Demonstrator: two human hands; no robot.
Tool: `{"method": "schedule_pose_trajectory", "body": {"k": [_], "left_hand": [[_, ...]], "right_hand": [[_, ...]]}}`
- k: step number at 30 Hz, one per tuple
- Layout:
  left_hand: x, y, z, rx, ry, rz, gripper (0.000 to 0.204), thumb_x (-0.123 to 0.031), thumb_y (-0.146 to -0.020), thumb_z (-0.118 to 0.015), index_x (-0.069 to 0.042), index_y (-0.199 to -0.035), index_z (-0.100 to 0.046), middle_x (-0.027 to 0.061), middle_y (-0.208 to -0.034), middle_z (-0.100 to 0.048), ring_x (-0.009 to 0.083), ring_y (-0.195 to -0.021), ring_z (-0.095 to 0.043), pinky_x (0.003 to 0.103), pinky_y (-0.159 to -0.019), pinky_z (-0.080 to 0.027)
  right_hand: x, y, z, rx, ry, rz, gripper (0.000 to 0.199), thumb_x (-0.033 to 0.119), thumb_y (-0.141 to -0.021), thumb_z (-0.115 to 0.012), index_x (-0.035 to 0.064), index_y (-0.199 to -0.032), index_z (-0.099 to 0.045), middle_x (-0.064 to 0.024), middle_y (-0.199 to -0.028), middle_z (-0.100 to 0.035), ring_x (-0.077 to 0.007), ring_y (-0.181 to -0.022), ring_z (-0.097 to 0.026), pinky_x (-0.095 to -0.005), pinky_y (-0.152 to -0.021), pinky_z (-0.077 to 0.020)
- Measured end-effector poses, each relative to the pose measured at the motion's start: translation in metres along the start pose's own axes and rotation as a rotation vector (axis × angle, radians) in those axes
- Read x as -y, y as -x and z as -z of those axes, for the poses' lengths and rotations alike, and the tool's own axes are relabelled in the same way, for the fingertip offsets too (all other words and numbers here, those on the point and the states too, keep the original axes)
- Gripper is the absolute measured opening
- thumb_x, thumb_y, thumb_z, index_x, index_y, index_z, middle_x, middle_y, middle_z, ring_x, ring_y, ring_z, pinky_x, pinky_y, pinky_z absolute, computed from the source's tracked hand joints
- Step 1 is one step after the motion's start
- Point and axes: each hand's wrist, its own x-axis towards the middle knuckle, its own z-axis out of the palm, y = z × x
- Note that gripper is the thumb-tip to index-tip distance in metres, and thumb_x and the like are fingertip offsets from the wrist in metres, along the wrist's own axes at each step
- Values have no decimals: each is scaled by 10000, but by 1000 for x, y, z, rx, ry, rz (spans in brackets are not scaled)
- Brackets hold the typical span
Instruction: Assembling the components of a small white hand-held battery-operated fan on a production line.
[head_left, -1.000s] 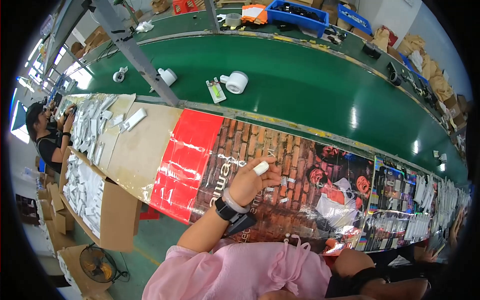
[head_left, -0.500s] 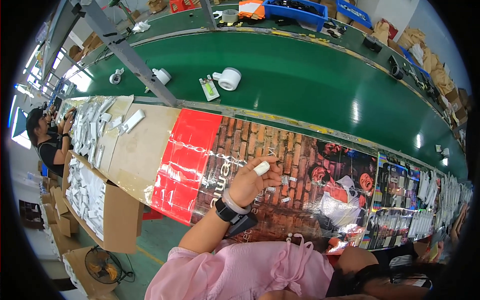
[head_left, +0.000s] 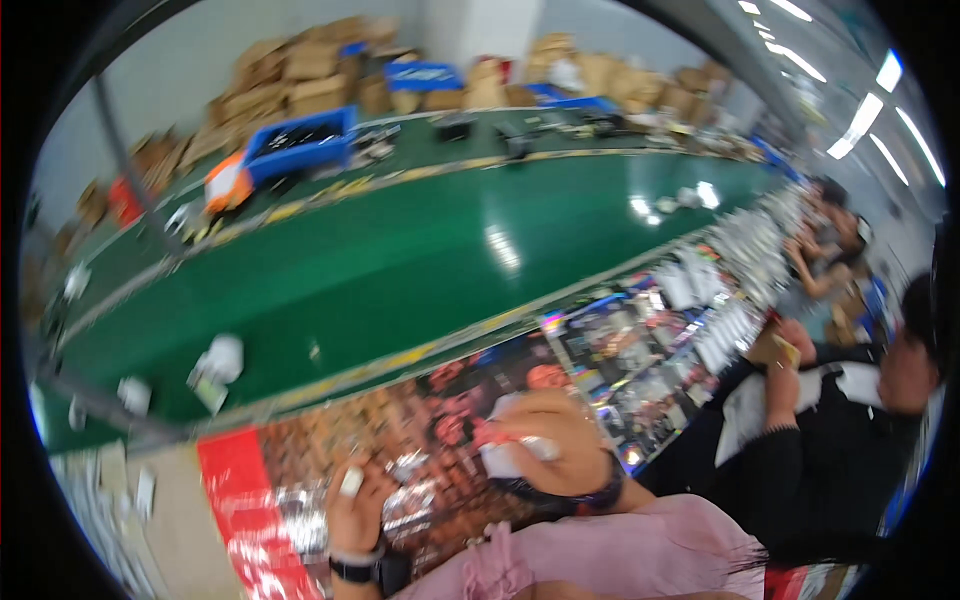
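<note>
Near side of long, glossy green belt (head_left: 430, 280): left hand (head_left: 356, 512) loosely curled, small white rectangular piece (head_left: 351, 482) at thumb, gripped or worn, can't tell. Right hand (head_left: 560, 432) blurred, grip unclear. Slim white strips (head_left: 690, 280) beside belt, rightward, probably waiting; amount done unclear.

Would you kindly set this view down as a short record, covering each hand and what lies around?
View: head camera, motion-blurred
Left hand: over the glossy printed sheet, fingers loosely curled; small white piece at the thumb, worn or held unclear
Right hand: over the same sheet, farther right; whether it grips anything is unclear
Beyond the sheet: green conveyor belt, with a white round-headed device toward its left
Far side: blue bin containing black items
Right side: co-worker in dark sleeves, holding a yellowish piece
</note>
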Motion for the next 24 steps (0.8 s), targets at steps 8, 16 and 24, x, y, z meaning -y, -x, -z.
{"method": "schedule_pose_trajectory", "body": {"k": [8,16,24], "left_hand": [[13,-30,28,225,113,133,356,-228,-964,-562,-41,-1267,-554,118,-1148,-628,268,-1042,-594,438,-947,-477],[5,-25,7,130,50,163,339,-211,-966,-558,-31,-1254,-551,114,-1140,-618,258,-1010,-588,432,-948,-482],[2,-25,8,181,7,174,316,-217,-972,-547,-40,-1232,-561,125,-1160,-619,265,-1041,-593,439,-935,-493]], "right_hand": [[-111,56,-57,310,33,-175,100,224,-903,-597,129,-896,-628,-34,-845,-624,-262,-791,-622,-398,-697,-469],[-117,55,-62,222,-75,-263,61,182,-879,-613,123,-866,-624,-53,-823,-643,-293,-733,-617,-405,-660,-470],[-118,55,-66,222,-113,-299,69,190,-874,-619,126,-853,-632,-47,-804,-641,-291,-720,-619,-404,-654,-470]]}}
